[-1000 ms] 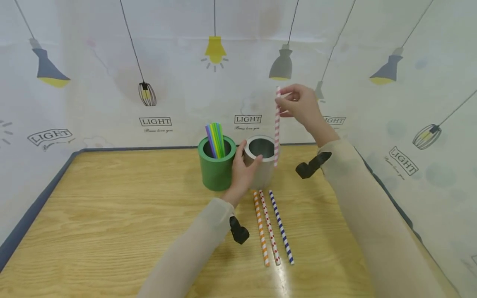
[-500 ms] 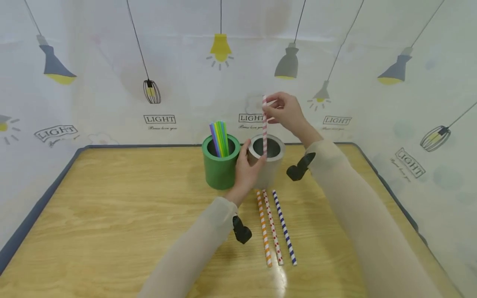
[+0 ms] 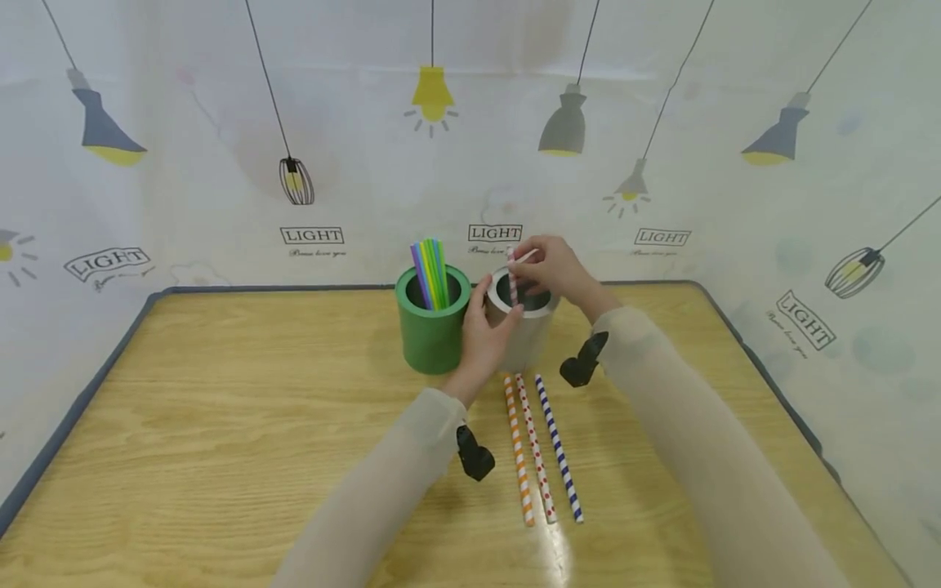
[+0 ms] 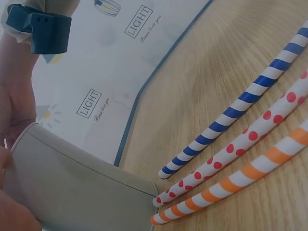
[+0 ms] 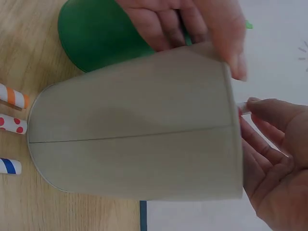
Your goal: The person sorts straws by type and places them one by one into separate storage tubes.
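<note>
My right hand [image 3: 555, 265] pinches a pink-and-white striped paper straw [image 3: 512, 282], whose lower part is down inside the grey cup [image 3: 525, 343]. In the right wrist view only a small bit of that straw [image 5: 244, 109] shows at the cup's rim. My left hand [image 3: 483, 343] holds the grey cup on its left side, thumb near the rim and fingers between it and the green cup [image 3: 430, 339]. Several colourful straws [image 3: 430, 273] stand in the green cup. In front of the grey cup lie an orange-striped straw [image 4: 231, 185], a red-dotted straw [image 4: 231, 148] and a blue-striped straw [image 4: 240, 105].
Both cups stand near the back of a wooden table [image 3: 243, 425]. A wall covering [image 3: 367, 163] printed with lamps rises behind and along the sides. Both wrists carry black cameras [image 3: 474, 454].
My right hand has moved left and down, bringing the pink-striped straw from the grey cup's right side to inside its mouth. The left hand stays on the cup.
</note>
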`<state>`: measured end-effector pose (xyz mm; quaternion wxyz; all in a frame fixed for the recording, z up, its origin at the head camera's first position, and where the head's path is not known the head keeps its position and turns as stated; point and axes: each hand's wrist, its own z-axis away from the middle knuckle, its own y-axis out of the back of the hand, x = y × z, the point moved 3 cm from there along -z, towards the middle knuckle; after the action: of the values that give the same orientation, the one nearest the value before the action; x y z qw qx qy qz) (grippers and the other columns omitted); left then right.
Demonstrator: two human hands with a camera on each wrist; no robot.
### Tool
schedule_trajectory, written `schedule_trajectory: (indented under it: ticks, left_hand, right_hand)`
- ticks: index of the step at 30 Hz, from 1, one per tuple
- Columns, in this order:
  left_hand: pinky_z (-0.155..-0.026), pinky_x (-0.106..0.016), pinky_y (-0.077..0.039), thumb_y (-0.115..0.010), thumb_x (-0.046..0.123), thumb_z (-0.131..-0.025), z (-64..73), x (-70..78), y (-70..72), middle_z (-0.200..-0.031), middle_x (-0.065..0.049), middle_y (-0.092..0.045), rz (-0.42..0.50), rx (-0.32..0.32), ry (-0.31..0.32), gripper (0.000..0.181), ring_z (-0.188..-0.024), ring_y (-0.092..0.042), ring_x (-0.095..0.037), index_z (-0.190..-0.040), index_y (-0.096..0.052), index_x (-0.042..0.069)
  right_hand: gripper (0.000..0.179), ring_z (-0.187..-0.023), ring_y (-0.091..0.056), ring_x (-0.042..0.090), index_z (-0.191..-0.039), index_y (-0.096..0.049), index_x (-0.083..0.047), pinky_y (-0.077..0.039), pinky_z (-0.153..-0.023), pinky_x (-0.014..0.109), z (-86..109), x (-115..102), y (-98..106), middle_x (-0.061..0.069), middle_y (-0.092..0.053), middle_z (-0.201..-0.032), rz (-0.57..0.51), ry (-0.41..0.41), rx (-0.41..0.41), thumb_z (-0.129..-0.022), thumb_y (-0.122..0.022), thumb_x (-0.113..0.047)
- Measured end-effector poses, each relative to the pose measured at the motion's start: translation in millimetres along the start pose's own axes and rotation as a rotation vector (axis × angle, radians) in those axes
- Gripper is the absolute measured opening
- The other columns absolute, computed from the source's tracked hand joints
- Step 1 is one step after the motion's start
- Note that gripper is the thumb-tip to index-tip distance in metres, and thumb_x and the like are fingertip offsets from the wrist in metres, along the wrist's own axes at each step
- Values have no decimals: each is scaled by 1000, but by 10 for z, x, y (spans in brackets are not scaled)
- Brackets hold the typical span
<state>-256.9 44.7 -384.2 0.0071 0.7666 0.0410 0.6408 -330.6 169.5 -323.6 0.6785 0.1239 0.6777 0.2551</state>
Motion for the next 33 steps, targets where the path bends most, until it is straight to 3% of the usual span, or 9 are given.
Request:
schedule_trajectory:
  ticks: [5, 11, 19, 22, 27, 33]
  left_hand:
    - [-103, -36, -34, -64, 15, -85, 0, 7, 2, -141, -12, -37, 7, -6, -22, 64, -128, -35, -23, -141, -32, 8]
    - [-103, -36, -34, -65, 14, -85, 2, -8, 2, -140, -12, -37, 16, -6, -12, 64, -127, -35, -23, -140, -33, 7]
    - [-103, -36, -34, -65, 13, -84, 36, -29, -7, -140, -12, -38, 17, -5, -2, 64, -127, -35, -23, -140, -33, 6]
    - [-104, -37, -33, -65, 14, -84, 29, -22, 2, -140, -12, -38, 19, -10, -1, 65, -127, -35, -24, -140, -33, 6]
    - [-105, -38, -32, -65, 16, -85, 13, -4, 11, -140, -12, -37, 10, -8, 7, 66, -128, -34, -24, -141, -32, 7]
    - [-104, -39, -33, -66, 18, -84, 3, -7, 10, -140, -11, -39, -7, 2, 13, 66, -127, -36, -25, -140, -33, 10]
  right_hand:
    - [24, -70, -65, 21, -104, -59, 2, -56, -56, 33, 14, -1, -34, 16, -64, -89, 38, -24, 42, -86, -65, -14]
    - [25, -69, -65, 22, -103, -60, 2, -56, -54, 33, 53, -61, -85, 18, -65, -86, 169, -31, 74, -86, -64, -16]
    - [27, -73, -66, 24, -105, -61, 2, -56, -54, 31, 167, -96, 21, 19, -64, -90, 137, -74, 46, -87, -63, -18]
    - [29, -78, -65, 26, -109, -61, 0, -56, -58, 33, 253, -138, 98, 19, -64, -93, 127, -75, 9, -88, -61, -20]
    - [30, -81, -64, 29, -111, -59, 1, -56, -64, 41, 485, -95, 223, 22, -64, -96, 103, -9, -44, -90, -59, -20]
    - [30, -82, -64, 31, -112, -58, 2, -56, -64, 40, 836, 234, 222, 21, -64, -93, 77, 21, -117, -91, -58, -20]
